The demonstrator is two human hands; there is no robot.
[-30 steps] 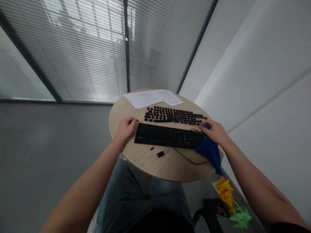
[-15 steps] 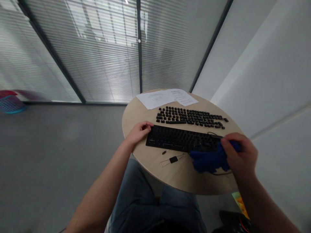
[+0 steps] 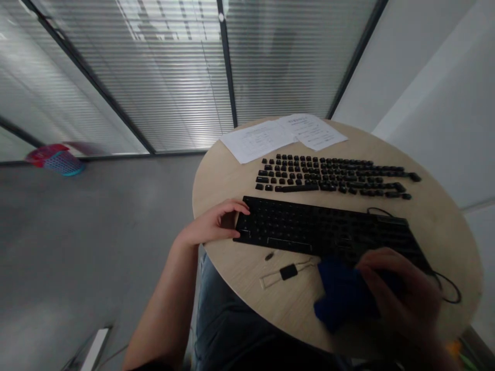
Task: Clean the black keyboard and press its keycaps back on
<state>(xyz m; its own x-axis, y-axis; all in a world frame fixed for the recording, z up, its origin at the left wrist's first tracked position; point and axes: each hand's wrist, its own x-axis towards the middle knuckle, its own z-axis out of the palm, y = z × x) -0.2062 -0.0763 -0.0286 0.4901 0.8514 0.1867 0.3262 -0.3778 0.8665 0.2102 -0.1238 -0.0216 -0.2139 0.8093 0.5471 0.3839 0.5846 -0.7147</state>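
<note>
A black keyboard (image 3: 294,226) lies on the round bench (image 3: 216,180). At the keyboard's left end, the left grip (image 3: 222,224) touches it, thumb and fingers apart. By its near edge, toward the right, the blurred right grip (image 3: 402,288) pinches a blue cloth (image 3: 344,293). Beyond the keyboard sit rows of loose black keycaps (image 3: 332,184), and farther beyond it, printed papers (image 3: 263,139). On its near side lie a wire tool (image 3: 289,271) with a black middle and a small dark piece (image 3: 269,255). A cable (image 3: 459,293) loops off its right end.

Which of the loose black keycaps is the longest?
The bar-shaped keycap in the row nearest the keyboard, left of that row's middle; the other loose keycaps are much shorter.
</note>
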